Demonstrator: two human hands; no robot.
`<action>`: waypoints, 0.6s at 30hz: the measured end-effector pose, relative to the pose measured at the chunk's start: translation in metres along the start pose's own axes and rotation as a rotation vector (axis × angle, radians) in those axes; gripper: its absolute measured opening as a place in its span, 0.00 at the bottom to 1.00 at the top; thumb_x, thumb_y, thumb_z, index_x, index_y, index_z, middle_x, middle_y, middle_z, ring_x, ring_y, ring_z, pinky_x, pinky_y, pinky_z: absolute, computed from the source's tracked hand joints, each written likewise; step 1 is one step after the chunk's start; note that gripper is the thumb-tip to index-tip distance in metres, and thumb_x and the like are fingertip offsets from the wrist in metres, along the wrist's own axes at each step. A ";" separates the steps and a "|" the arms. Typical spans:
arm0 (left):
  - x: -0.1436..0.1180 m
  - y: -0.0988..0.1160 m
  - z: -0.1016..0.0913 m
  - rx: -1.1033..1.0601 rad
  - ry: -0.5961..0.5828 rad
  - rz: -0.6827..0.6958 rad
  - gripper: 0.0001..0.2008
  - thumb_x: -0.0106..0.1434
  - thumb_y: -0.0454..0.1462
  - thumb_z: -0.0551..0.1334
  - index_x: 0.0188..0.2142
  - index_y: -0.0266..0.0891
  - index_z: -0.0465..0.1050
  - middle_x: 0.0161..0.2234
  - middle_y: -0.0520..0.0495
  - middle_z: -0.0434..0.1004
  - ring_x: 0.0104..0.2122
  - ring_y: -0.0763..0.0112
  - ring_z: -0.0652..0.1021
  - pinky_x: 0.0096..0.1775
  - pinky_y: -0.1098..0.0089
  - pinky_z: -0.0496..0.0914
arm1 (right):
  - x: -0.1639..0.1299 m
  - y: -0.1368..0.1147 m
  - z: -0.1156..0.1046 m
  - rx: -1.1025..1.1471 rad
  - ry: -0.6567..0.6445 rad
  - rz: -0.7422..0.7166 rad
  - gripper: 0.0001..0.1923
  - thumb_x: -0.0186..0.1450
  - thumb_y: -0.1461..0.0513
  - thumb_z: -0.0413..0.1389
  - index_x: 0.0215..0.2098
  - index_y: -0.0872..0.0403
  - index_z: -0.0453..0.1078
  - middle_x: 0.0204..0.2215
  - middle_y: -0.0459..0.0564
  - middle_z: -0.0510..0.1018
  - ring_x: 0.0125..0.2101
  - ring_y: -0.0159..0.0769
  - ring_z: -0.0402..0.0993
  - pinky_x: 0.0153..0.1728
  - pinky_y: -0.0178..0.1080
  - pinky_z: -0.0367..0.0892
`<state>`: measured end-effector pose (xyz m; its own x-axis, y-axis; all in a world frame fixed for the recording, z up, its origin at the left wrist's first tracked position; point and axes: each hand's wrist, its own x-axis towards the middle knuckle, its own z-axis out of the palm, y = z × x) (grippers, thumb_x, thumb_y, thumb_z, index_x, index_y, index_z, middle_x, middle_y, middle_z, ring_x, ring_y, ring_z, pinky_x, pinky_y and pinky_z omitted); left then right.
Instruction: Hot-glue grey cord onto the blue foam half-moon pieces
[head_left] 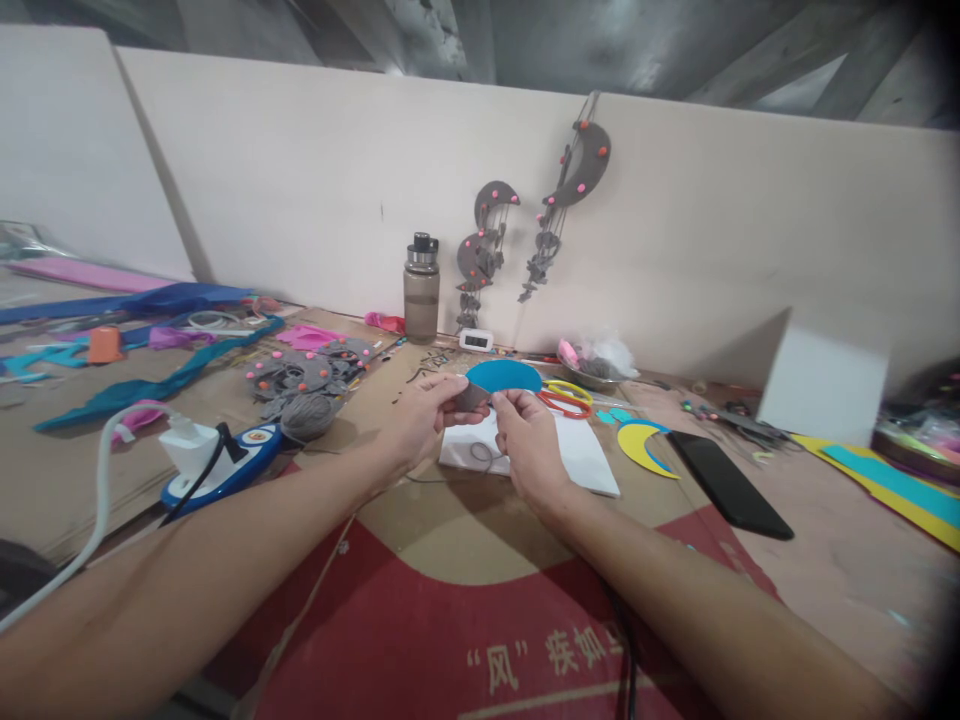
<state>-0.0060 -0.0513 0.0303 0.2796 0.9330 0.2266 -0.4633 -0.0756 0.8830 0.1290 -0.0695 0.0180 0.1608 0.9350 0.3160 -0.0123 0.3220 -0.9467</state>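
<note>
Both hands are up around the middle of the frame, just above a white, flat stack of paper (589, 458). The left hand (426, 408) has its fingers closed on a small dark grey, felt-looking piece (471, 397), so that's basically dead center. The right hand (529, 435) has thumb and forefinger pinched together right by the piece's right edge; honestly it's too small to tell whether they've got the edge itself or some thread. A thin grey cord (481, 455) loops across the paper under the hands.

Right behind the fingers there's a flat, rounded bright blue sheet (506, 376), with red-and-yellow-handled scissors (571, 406) beside it. Right of center on the cardboard-covered tabletop (420, 525) you've got a flat yellow crescent (639, 450) and a black, rectangular phone (731, 485). Left of center sits a round grey yarn ball (309, 416), next to a heap of grey felt shapes dotted with pink and orange balls (291, 375). Upper middle, a tinted, see-through bottle with a black cap (421, 300) stands upright by the white wall (300, 170).
</note>
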 end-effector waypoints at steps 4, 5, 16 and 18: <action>0.002 0.000 0.000 -0.030 -0.037 -0.031 0.10 0.56 0.39 0.61 0.30 0.31 0.73 0.28 0.42 0.78 0.28 0.69 0.78 0.34 0.69 0.74 | 0.001 0.001 -0.001 0.054 -0.026 0.036 0.15 0.56 0.50 0.55 0.29 0.54 0.67 0.15 0.38 0.61 0.15 0.24 0.50 0.16 0.31 0.50; 0.002 0.000 -0.001 -0.041 -0.053 -0.034 0.10 0.57 0.39 0.61 0.30 0.31 0.73 0.28 0.42 0.78 0.29 0.69 0.78 0.34 0.69 0.74 | 0.001 0.001 -0.001 0.067 -0.037 0.047 0.15 0.57 0.51 0.55 0.28 0.54 0.67 0.15 0.38 0.60 0.14 0.24 0.49 0.16 0.31 0.49; 0.003 -0.001 -0.002 -0.046 -0.081 -0.083 0.07 0.59 0.37 0.60 0.33 0.33 0.68 0.27 0.44 0.76 0.27 0.73 0.77 0.31 0.73 0.74 | 0.000 -0.002 -0.001 0.020 -0.058 0.023 0.14 0.57 0.52 0.55 0.27 0.55 0.69 0.19 0.41 0.67 0.15 0.23 0.54 0.18 0.31 0.53; 0.003 -0.001 -0.001 -0.013 -0.060 -0.086 0.07 0.59 0.37 0.61 0.32 0.34 0.66 0.26 0.46 0.75 0.25 0.74 0.77 0.29 0.74 0.74 | -0.001 -0.003 -0.001 -0.022 -0.056 0.028 0.14 0.57 0.51 0.55 0.27 0.55 0.70 0.18 0.41 0.68 0.16 0.24 0.55 0.19 0.31 0.53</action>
<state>-0.0053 -0.0486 0.0297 0.3686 0.9131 0.1743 -0.4463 0.0093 0.8948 0.1294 -0.0716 0.0204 0.1049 0.9506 0.2921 0.0061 0.2931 -0.9561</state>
